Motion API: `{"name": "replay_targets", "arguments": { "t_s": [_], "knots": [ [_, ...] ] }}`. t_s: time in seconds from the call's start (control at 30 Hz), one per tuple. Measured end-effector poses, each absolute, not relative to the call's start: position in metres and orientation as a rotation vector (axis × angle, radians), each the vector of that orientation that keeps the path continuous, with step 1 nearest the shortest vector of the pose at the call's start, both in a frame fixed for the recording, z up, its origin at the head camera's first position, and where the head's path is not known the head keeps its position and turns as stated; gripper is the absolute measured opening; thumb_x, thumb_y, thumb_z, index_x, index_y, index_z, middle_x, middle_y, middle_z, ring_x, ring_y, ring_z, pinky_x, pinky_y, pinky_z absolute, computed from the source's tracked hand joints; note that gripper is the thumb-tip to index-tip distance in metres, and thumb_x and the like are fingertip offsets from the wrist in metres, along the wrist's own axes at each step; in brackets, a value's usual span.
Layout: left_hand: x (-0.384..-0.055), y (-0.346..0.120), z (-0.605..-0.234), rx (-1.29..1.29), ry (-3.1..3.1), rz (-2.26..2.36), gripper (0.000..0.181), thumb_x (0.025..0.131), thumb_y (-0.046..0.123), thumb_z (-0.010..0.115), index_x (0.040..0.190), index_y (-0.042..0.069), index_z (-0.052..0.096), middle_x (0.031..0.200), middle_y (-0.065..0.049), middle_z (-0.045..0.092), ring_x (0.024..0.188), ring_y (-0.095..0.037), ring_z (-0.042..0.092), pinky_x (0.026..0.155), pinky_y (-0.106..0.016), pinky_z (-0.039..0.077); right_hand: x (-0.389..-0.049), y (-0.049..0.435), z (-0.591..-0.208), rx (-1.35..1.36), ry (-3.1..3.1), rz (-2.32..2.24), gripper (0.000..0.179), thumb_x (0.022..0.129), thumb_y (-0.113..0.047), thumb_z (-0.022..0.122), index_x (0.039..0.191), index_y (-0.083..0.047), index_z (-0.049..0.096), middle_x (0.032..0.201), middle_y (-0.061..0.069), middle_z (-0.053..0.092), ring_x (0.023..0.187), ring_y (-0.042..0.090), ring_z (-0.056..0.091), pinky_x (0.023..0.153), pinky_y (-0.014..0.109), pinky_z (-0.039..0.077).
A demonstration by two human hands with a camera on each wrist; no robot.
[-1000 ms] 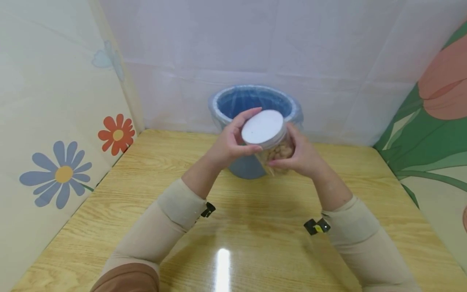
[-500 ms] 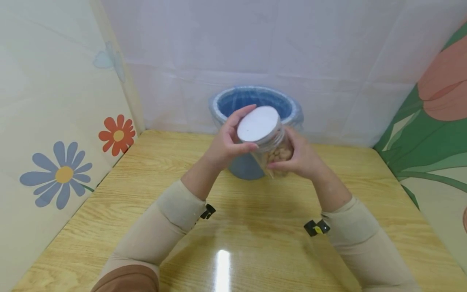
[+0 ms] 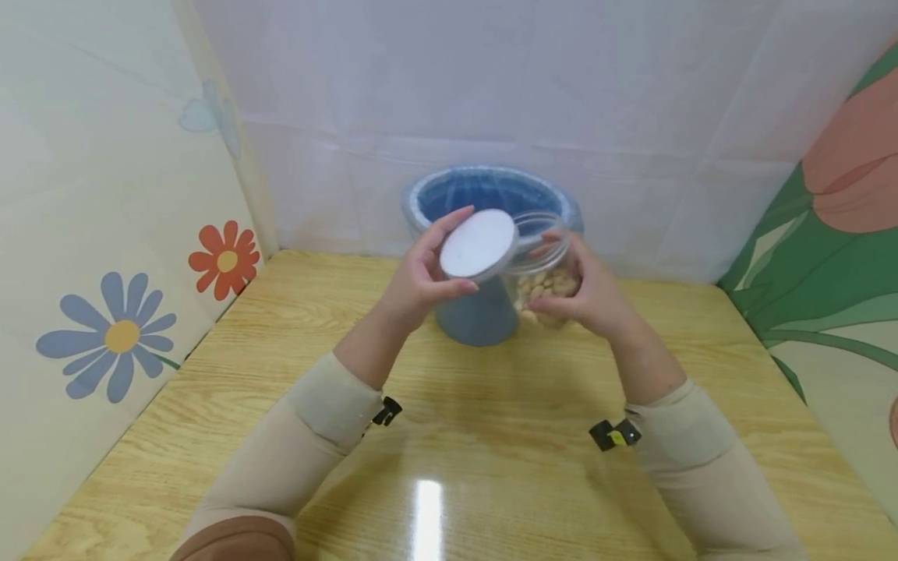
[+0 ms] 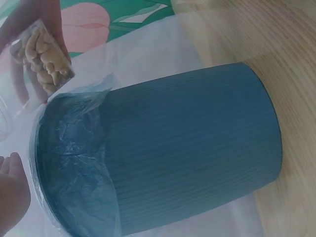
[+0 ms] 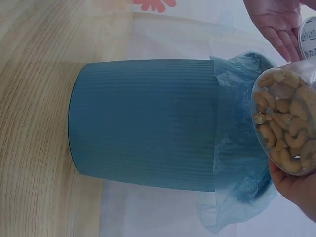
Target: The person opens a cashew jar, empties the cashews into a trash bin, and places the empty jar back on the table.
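Note:
My left hand (image 3: 414, 276) grips a round white lid (image 3: 479, 243) by its edge, thumb at the near side and fingers at the far side. Just right of it, my right hand (image 3: 592, 292) holds a clear jar (image 3: 539, 261) round its body, its mouth uncovered. Cashews (image 5: 289, 123) fill the lower part of the jar, seen through its bottom in the right wrist view. Both lid and jar are in the air in front of the blue bin (image 3: 477, 312), overlapping its rim in the head view. The lid's underside (image 5: 308, 37) shows a printed pattern.
A thin clear bag (image 4: 79, 143) lines the bin and folds over its rim. The bin stands on a wood-grain table (image 3: 491, 436) against a white back sheet (image 3: 421, 78). Flower-printed panels (image 3: 126, 195) rise at both sides.
My left hand has lifted the lid off the jar and moved it left. The jar in my right hand has shifted slightly right and stands more upright, its mouth now showing.

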State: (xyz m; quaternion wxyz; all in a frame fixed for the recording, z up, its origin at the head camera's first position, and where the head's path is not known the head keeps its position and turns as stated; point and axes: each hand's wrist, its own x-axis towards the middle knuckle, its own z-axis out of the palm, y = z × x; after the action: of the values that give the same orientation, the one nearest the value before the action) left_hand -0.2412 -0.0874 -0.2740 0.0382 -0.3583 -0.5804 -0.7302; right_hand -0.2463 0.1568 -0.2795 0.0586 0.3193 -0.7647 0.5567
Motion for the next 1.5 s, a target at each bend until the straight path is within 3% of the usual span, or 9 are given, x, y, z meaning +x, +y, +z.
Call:
{"name": "replay_targets", "arguments": {
  "t_s": [0.3,0.47,0.63,0.73,0.87,1.03,1.27,1.5],
  "knots": [
    [-0.246,-0.097,-0.29,-1.099,-1.867,-2.109,0.107,0.058,0.041,0.084,0.14,0.0,0.03,0.138,-0.017,0.036,0.118,-0.027,0.043,0.098,-0.034,0.041,-0.247,0.167,-0.276,0.776,-2.323,1.78,0.08,0.072,-0.003,0.074,0.138,-0.009,0.029,0.124,0.014,0.048,0.1,0.02,0.053,0.077,0.023,0.052],
    [-0.246,-0.1,-0.301,-1.15,-1.909,-2.006,0.105,0.059,0.043,0.083,0.139,-0.002,0.031,0.137,-0.018,0.038,0.118,-0.026,0.043,0.101,-0.036,0.039,-0.249,0.171,-0.274,0.763,-2.264,1.784,0.077,0.072,0.0,0.073,0.136,-0.005,0.031,0.126,0.018,0.048,0.105,0.019,0.051,0.084,0.021,0.048],
    [-0.244,-0.1,-0.313,-1.226,-1.951,-1.895,0.095,0.061,0.018,0.085,0.138,-0.002,0.032,0.137,-0.018,0.038,0.119,-0.028,0.044,0.1,-0.037,0.04,-0.251,0.174,-0.275,0.776,-2.214,1.798,0.075,0.071,0.003,0.073,0.135,-0.002,0.032,0.123,0.015,0.051,0.109,0.018,0.049,0.087,0.019,0.046],
    [-0.242,-0.1,-0.32,-1.267,-2.027,-1.816,0.094,0.059,-0.002,0.082,0.139,-0.002,0.032,0.137,-0.017,0.038,0.12,-0.029,0.045,0.099,-0.036,0.041,-0.251,0.175,-0.274,0.771,-2.202,1.806,0.074,0.072,0.002,0.072,0.134,-0.003,0.032,0.119,0.01,0.053,0.106,0.019,0.049,0.081,0.019,0.049],
    [-0.242,-0.101,-0.327,-1.287,-2.109,-1.799,0.094,0.057,-0.011,0.079,0.138,-0.003,0.033,0.138,-0.018,0.038,0.12,-0.03,0.044,0.099,-0.037,0.041,-0.251,0.176,-0.273,0.748,-2.207,1.808,0.074,0.072,0.0,0.073,0.135,-0.005,0.033,0.118,0.007,0.054,0.105,0.019,0.049,0.078,0.019,0.05],
    [-0.244,-0.104,-0.333,-1.29,-2.215,-1.807,0.092,0.058,-0.01,0.079,0.138,0.0,0.035,0.137,-0.016,0.039,0.121,-0.028,0.044,0.1,-0.035,0.04,-0.252,0.177,-0.273,0.738,-2.213,1.815,0.075,0.072,0.0,0.073,0.135,-0.006,0.033,0.119,0.01,0.054,0.105,0.02,0.05,0.081,0.02,0.049],
    [-0.251,-0.108,-0.345,-1.286,-2.486,-1.705,0.091,0.06,0.005,0.084,0.138,0.01,0.039,0.137,-0.01,0.042,0.118,-0.024,0.048,0.098,-0.034,0.041,-0.253,0.179,-0.274,0.722,-2.217,1.816,0.074,0.073,0.0,0.072,0.135,-0.006,0.032,0.12,0.011,0.053,0.103,0.02,0.051,0.073,0.02,0.052],
    [-0.261,-0.11,-0.365,-1.286,-2.718,-1.508,0.09,0.061,0.019,0.086,0.138,0.011,0.039,0.135,-0.008,0.044,0.116,-0.02,0.05,0.098,-0.033,0.042,-0.253,0.179,-0.273,0.724,-2.185,1.842,0.073,0.074,0.003,0.071,0.135,-0.005,0.031,0.116,0.005,0.055,0.1,0.018,0.053,0.065,0.02,0.054]
  ]
}}
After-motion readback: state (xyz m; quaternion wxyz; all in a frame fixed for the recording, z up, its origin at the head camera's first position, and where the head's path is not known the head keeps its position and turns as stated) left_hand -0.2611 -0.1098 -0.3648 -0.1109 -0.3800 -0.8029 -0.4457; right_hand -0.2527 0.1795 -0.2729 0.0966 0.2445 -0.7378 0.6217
